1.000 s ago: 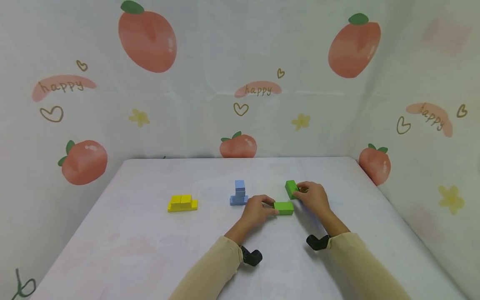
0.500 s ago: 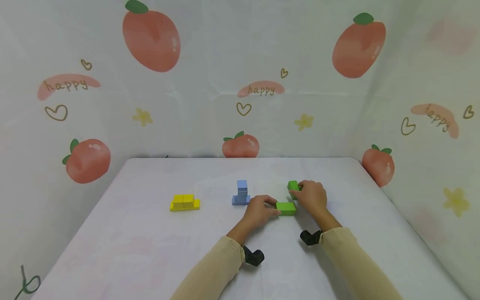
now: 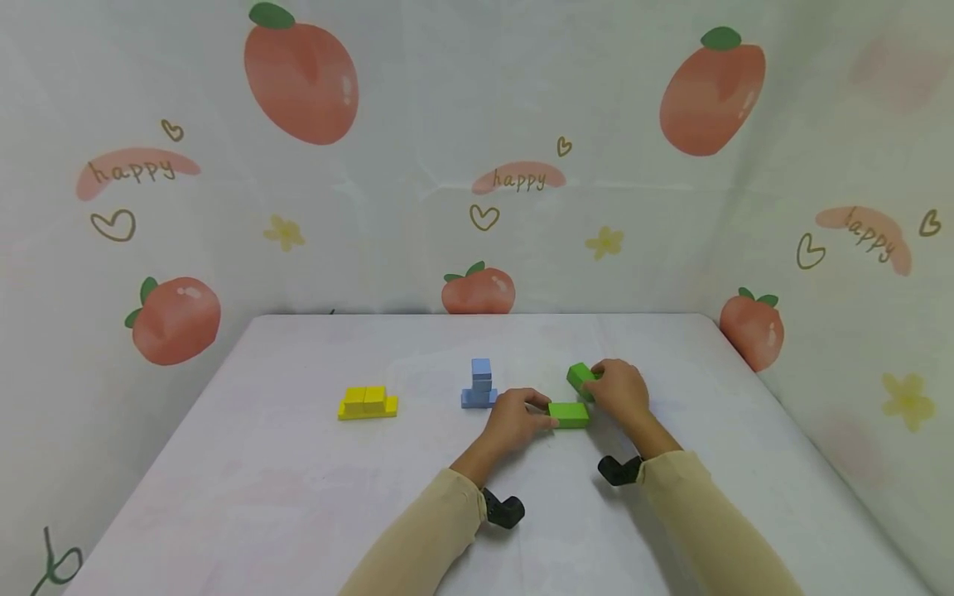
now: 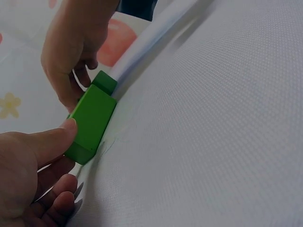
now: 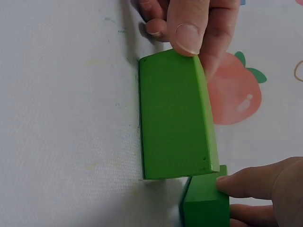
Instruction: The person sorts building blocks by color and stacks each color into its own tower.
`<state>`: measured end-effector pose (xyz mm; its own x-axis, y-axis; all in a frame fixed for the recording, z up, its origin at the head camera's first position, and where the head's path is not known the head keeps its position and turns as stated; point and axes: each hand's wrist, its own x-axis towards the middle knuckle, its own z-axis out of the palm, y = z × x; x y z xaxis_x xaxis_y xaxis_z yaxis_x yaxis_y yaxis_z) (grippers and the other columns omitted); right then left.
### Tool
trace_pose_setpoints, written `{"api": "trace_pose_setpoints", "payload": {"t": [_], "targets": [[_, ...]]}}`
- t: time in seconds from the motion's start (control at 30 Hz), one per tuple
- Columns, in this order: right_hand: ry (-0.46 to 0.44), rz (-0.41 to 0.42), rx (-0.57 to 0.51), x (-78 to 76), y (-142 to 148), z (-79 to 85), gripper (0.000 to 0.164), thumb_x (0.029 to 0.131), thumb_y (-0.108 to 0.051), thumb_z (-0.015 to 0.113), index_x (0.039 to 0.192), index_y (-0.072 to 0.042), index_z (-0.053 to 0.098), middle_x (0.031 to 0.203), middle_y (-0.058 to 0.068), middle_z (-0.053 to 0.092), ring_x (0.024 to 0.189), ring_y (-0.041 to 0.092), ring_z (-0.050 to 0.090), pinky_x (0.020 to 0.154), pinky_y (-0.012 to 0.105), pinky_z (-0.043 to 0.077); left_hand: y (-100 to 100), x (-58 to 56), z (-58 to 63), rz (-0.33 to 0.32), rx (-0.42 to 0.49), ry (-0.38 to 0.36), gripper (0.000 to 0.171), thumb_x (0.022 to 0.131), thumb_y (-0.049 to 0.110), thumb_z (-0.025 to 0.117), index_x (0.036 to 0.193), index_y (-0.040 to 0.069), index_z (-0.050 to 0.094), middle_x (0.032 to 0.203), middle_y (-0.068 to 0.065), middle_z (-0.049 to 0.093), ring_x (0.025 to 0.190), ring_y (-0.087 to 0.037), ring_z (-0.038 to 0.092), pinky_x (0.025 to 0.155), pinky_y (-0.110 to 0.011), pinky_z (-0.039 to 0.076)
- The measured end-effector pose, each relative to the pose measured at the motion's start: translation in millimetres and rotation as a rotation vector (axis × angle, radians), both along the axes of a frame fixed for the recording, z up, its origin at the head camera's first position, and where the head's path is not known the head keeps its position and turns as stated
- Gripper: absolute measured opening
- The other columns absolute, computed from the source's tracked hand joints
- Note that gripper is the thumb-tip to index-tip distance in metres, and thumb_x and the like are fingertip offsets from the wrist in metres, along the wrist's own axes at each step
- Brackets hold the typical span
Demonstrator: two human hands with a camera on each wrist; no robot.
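Two green blocks lie on the white table. At the left end of the nearer rectangular block point(image 3: 570, 415), my left hand point(image 3: 513, 422) grips it between thumb and fingers. Its broad green side point(image 5: 173, 116) faces the right wrist view, with the left thumb on one end. Just behind and to the right, my right hand point(image 3: 623, 389) pinches the second green block point(image 3: 580, 380), which sits at a slant. In the right wrist view this second block point(image 5: 206, 208) shows beyond the first one's lower corner, partly cut off by the frame.
Left of the left hand stands a blue block stack point(image 3: 481, 382), close to the knuckles. Farther left, two yellow cubes sit side by side on a flat yellow block point(image 3: 368, 403). A patterned cloth wall point(image 3: 402, 248) rises behind the table point(image 3: 298, 497).
The second green block has turned in my right hand, first more end-on, then back to a slant. The right wrist has shifted slightly left. My left hand keeps its grip on the nearer block.
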<state>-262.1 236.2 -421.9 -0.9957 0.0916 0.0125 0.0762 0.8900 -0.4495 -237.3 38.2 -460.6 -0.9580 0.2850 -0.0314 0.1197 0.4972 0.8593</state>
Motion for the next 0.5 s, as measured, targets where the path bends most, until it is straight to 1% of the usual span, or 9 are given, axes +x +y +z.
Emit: {"api": "trace_pose_setpoints", "payload": {"t": [0.2, 0.37, 0.5], "targets": [[0.046, 0.025, -0.125, 4.9, 2.6, -0.1, 0.041, 0.084, -0.014, 0.071, 0.116, 0.01, 0.063, 0.11, 0.024, 0.064, 0.099, 0.036, 0.058, 0.083, 0.049, 0.046, -0.6, 0.4, -0.5, -0.007, 0.007, 0.005, 0.026, 0.081, 0.023, 0.081, 0.104, 0.017, 0.072, 0.095, 0.012, 0.065, 0.085, -0.008, 0.054, 0.078, -0.031, 0.045], [0.079, 0.04, -0.182, 11.0, 5.1, -0.8, 0.041, 0.086, -0.014, 0.07, 0.118, 0.011, 0.062, 0.109, 0.025, 0.062, 0.099, 0.036, 0.057, 0.083, 0.048, 0.046, -1.2, 1.5, 2.2, -0.012, 0.006, 0.016, 0.026, 0.081, 0.022, 0.081, 0.104, 0.015, 0.072, 0.095, 0.011, 0.066, 0.085, -0.008, 0.054, 0.078, -0.031, 0.045], [0.101, 0.056, -0.227, 15.8, 7.6, -1.7, 0.04, 0.088, -0.014, 0.068, 0.119, 0.009, 0.062, 0.11, 0.026, 0.06, 0.102, 0.038, 0.056, 0.085, 0.05, 0.046, -1.1, 1.8, 3.4, -0.013, -0.002, 0.019, 0.026, 0.081, 0.022, 0.08, 0.105, 0.015, 0.072, 0.095, 0.011, 0.066, 0.085, -0.008, 0.054, 0.079, -0.031, 0.045]]}}
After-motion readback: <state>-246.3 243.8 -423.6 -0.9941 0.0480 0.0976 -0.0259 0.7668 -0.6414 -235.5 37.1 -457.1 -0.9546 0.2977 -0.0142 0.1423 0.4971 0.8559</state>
